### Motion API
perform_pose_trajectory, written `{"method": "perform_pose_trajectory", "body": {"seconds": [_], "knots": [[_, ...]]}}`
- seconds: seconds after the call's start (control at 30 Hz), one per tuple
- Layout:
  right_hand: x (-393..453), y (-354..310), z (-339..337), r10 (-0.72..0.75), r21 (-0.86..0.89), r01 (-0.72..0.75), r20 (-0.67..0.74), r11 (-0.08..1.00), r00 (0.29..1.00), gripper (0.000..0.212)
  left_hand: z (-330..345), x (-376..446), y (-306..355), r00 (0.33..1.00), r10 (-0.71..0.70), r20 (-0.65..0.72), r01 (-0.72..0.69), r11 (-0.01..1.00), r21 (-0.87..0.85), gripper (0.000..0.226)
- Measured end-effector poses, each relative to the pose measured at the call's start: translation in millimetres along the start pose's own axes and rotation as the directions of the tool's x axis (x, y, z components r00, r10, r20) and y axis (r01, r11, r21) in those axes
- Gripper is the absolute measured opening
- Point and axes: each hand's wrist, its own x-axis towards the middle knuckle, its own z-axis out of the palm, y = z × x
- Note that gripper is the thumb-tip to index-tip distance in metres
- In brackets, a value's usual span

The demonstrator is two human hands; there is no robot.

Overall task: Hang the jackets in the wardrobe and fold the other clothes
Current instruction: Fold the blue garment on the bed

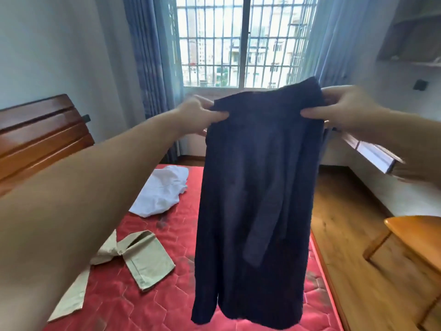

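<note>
The left hand (202, 112) and right hand (338, 111) each pinched a top corner of the navy garment (257, 199), which hung below them over the red mattress (167, 295), apparently to straighten it for folding.

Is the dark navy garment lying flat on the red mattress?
No, both hands, left and right, hold the dark navy garment up by its top edge, hanging above the red mattress.
</note>
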Motion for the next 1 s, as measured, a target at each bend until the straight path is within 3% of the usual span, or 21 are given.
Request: {"method": "perform_pose_trajectory", "body": {"seconds": [0.07, 0.17, 0.23, 0.33, 0.4, 0.47, 0.57, 0.6, 0.63, 0.67, 0.7, 0.77, 0.8, 0.83, 0.9, 0.93, 1.0], "knots": [[-3, 16, 0, 0.087, -0.006, -0.087, 0.068, 0.996, 0.994, 0.029, 3, 0, -7, 0.997, 0.037, 0.064, -0.04, 0.999, 0.037, 0.01], [-11, 49, 9, 0.227, -0.227, -0.169, 0.264, 0.959, 0.937, 0.022, 20, 5, -35, 0.959, -0.046, 0.279, 0.007, 0.99, 0.14, 0.016], [-18, 78, 23, 0.346, -0.405, -0.166, 0.426, 0.899, 0.836, 0.009, 44, 9, -67, 0.879, -0.18, 0.442, 0.078, 0.968, 0.24, 0.027], [-37, 135, 58, 0.476, -0.551, -0.119, 0.567, 0.826, 0.672, 0.019, 97, 8, -122, 0.698, -0.341, 0.629, 0.078, 0.91, 0.407, 0.008], [-60, 180, 90, 0.553, -0.586, -0.12, 0.65, 0.801, 0.521, 0.014, 136, -4, -158, 0.563, -0.427, 0.708, 0.045, 0.871, 0.49, 0.011], [-89, 226, 122, 0.619, -0.614, -0.126, 0.721, 0.779, 0.311, 0.012, 172, -28, -191, 0.41, -0.52, 0.749, 0.049, 0.833, 0.551, 0.012], [-124, 276, 160, 0.695, -0.683, -0.178, 0.719, 0.708, 0.005, 0.011, 219, -64, -236, 0.248, -0.655, 0.714, 0.147, 0.754, 0.641, 0.015], [-128, 289, 168, 0.709, -0.703, -0.204, 0.703, 0.681, -0.054, 0.013, 232, -72, -247, 0.177, -0.686, 0.706, 0.163, 0.728, 0.666, 0.016], [-126, 301, 174, 0.725, -0.718, -0.229, 0.685, 0.657, -0.068, 0.015, 244, -75, -256, 0.103, -0.703, 0.704, 0.146, 0.711, 0.688, 0.016], [-120, 314, 179, 0.743, -0.724, -0.262, 0.668, 0.638, -0.036, 0.013, 252, -72, -264, 0.076, -0.712, 0.698, 0.097, 0.702, 0.706, 0.017], [-111, 326, 183, 0.755, -0.709, -0.31, 0.654, 0.633, 0.043, 0.01, 258, -64, -272, 0.135, -0.714, 0.687, 0.052, 0.698, 0.714, 0.019], [-84, 343, 188, 0.749, -0.602, -0.453, 0.59, 0.658, 0.303, 0.006, 262, -39, -286, 0.464, -0.655, 0.597, 0.079, 0.701, 0.709, 0.021], [-66, 346, 189, 0.728, -0.495, -0.538, 0.519, 0.683, 0.447, 0.01, 262, -23, -290, 0.63, -0.608, 0.483, 0.188, 0.723, 0.665, 0.019], [-46, 345, 189, 0.7, -0.351, -0.61, 0.431, 0.711, 0.569, 0.013, 258, -6, -289, 0.746, -0.573, 0.339, 0.341, 0.766, 0.545, 0.018], [-1, 325, 184, 0.635, -0.03, -0.651, 0.257, 0.759, 0.729, 0.014, 245, 31, -271, 0.804, -0.581, 0.127, 0.572, 0.813, 0.106, 0.014], [23, 310, 177, 0.593, 0.09, -0.614, 0.182, 0.784, 0.784, 0.015, 235, 52, -257, 0.804, -0.589, 0.081, 0.594, 0.798, -0.101, 0.012], [68, 280, 154, 0.461, 0.186, -0.456, 0.019, 0.87, 0.887, 0.013, 211, 90, -224, 0.854, -0.521, -0.005, 0.494, 0.814, -0.306, 0.016]]}}
